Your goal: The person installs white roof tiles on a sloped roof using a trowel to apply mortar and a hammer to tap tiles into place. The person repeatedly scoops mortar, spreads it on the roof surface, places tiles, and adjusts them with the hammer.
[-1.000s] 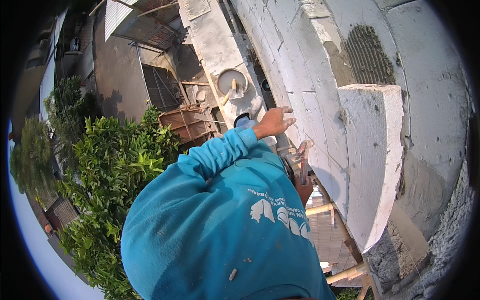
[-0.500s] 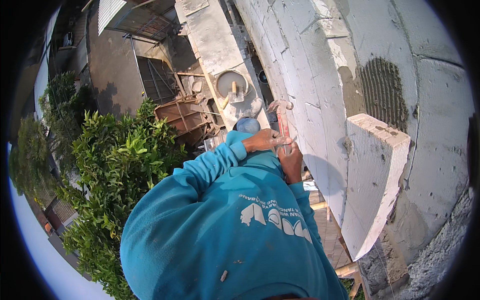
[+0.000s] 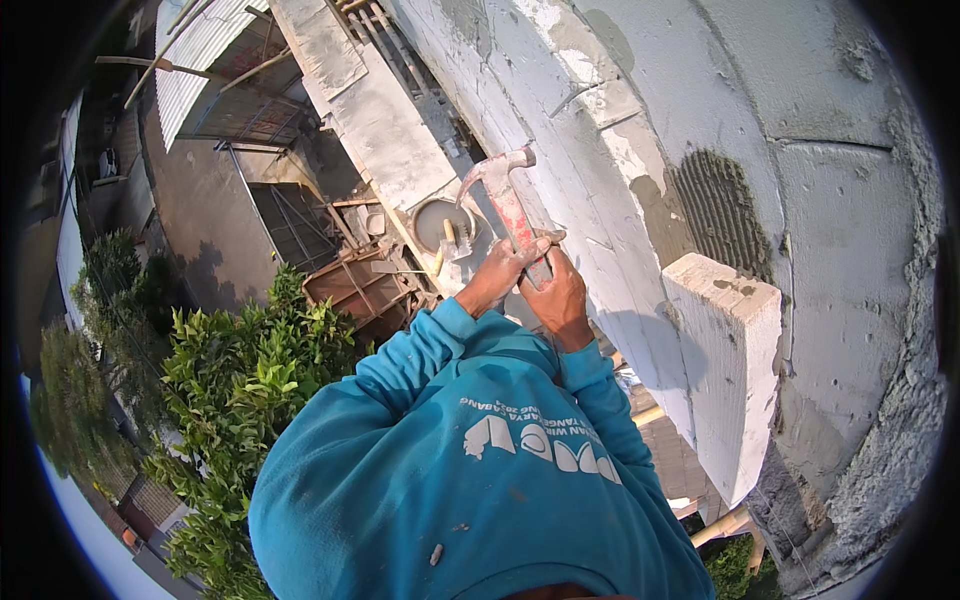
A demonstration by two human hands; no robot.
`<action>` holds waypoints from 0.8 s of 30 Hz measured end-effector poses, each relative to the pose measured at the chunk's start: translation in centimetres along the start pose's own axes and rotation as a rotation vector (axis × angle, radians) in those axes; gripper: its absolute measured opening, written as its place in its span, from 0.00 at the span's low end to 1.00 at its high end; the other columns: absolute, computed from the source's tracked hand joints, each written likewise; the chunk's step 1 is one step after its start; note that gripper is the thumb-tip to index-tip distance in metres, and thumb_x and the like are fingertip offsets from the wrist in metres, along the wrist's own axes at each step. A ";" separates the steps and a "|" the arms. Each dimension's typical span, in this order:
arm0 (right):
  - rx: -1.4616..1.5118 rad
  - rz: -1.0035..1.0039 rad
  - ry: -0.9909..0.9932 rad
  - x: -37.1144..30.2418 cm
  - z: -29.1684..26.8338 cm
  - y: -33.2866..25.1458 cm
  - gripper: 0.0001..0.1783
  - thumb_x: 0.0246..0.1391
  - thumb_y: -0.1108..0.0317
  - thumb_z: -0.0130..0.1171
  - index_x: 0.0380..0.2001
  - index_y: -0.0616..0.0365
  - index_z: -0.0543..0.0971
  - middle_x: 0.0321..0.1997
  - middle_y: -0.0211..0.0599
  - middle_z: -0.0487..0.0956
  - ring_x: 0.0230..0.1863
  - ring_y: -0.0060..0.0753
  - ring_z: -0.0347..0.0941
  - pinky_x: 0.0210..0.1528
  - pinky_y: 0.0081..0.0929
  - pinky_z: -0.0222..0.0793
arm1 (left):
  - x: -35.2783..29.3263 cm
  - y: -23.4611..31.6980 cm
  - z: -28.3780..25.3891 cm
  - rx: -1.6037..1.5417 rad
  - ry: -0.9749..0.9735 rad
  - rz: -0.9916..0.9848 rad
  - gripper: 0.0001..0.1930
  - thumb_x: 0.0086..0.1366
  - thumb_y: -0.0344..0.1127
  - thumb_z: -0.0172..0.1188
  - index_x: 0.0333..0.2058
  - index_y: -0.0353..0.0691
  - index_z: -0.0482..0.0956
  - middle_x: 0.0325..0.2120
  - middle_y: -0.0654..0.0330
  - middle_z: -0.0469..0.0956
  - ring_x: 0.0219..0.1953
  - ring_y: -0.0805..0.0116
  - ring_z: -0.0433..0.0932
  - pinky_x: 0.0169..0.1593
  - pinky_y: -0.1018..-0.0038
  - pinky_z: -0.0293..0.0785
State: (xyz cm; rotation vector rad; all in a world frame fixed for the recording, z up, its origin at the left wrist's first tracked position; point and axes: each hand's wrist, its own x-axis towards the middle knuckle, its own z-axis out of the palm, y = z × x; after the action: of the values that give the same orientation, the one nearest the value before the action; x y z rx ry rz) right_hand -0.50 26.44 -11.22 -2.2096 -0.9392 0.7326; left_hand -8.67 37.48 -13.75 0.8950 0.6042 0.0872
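As sunlight falls along a block wall (image 3: 830,220), a worker in a teal sweatshirt (image 3: 400,480) holds a worn, red-marked claw hammer (image 3: 513,213) in both hands, seen from the head camera. The right hand (image 3: 560,297) is closed around the lower handle; the left hand (image 3: 492,277), just beside it, has its fingers drawn in against the same handle, though how firmly they press cannot be told. The hammer's head rises beyond both hands, claw toward the left.

Ahead of the left hand, a round bucket (image 3: 414,222) of grey mix stands on a long walkway (image 3: 390,130), a trowel (image 3: 458,240) at its rim. To the right of the right hand, a pale block (image 3: 722,370) juts from the wall, near a patch of combed mortar (image 3: 722,210); what supports it is hidden.

The likeliest mishap is a dropped hammer: a loose grip on a dusty handle could let it slide past the walkway's edge toward the ground below. A careless swing to the right could also chip or dislodge the jutting block, while one straight ahead could upset the trowel.
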 end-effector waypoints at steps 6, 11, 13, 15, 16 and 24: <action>-0.093 -0.258 0.310 5.8 -6.1 -1.3 0.19 0.53 0.66 0.64 0.47 0.60 0.76 0.47 0.47 0.74 0.51 0.50 0.71 0.53 0.43 0.68 | 0.5 0.6 -4.6 -0.292 0.246 0.072 0.17 0.71 0.39 0.55 0.51 0.33 0.77 0.52 0.54 0.78 0.55 0.62 0.75 0.59 0.66 0.71; -0.262 -0.443 0.502 14.5 -7.9 -2.9 0.22 0.55 0.65 0.60 0.52 0.62 0.75 0.58 0.49 0.71 0.61 0.51 0.65 0.62 0.46 0.60 | -3.7 -1.6 -12.7 -0.099 0.679 0.073 0.16 0.69 0.35 0.53 0.51 0.32 0.74 0.48 0.51 0.79 0.42 0.61 0.82 0.43 0.70 0.79; -0.379 -0.482 0.521 17.7 -7.4 -3.1 0.25 0.55 0.62 0.59 0.55 0.62 0.74 0.62 0.49 0.69 0.65 0.51 0.62 0.66 0.49 0.54 | -7.2 -3.0 -16.9 0.277 0.881 -0.040 0.15 0.65 0.36 0.56 0.46 0.34 0.78 0.38 0.55 0.83 0.32 0.68 0.81 0.33 0.75 0.76; -0.509 -0.490 0.526 20.3 -5.9 -3.4 0.29 0.55 0.60 0.58 0.58 0.63 0.73 0.66 0.50 0.67 0.68 0.51 0.58 0.69 0.52 0.47 | -11.6 -6.8 -21.5 0.517 1.062 -0.032 0.12 0.62 0.39 0.59 0.37 0.35 0.82 0.27 0.55 0.82 0.28 0.68 0.81 0.31 0.71 0.74; -0.546 -0.445 0.484 21.2 -5.3 -3.1 0.30 0.55 0.58 0.58 0.59 0.63 0.72 0.67 0.50 0.66 0.69 0.51 0.57 0.70 0.53 0.45 | -14.0 -8.4 -22.0 0.545 1.159 0.050 0.13 0.60 0.41 0.60 0.30 0.36 0.83 0.22 0.53 0.81 0.27 0.64 0.82 0.34 0.65 0.74; -0.789 -0.311 0.354 22.1 -4.3 -2.4 0.36 0.55 0.53 0.55 0.63 0.65 0.68 0.69 0.48 0.65 0.72 0.49 0.55 0.73 0.55 0.39 | -28.5 -13.9 -16.0 0.578 1.475 -0.281 0.13 0.60 0.40 0.63 0.35 0.35 0.83 0.25 0.55 0.83 0.29 0.65 0.82 0.35 0.67 0.74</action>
State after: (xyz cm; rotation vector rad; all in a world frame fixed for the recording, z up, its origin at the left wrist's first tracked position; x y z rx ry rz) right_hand 14.56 43.34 -12.07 -2.6072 -1.5022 -0.2310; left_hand -43.26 30.95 -18.78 1.2044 2.2029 0.3390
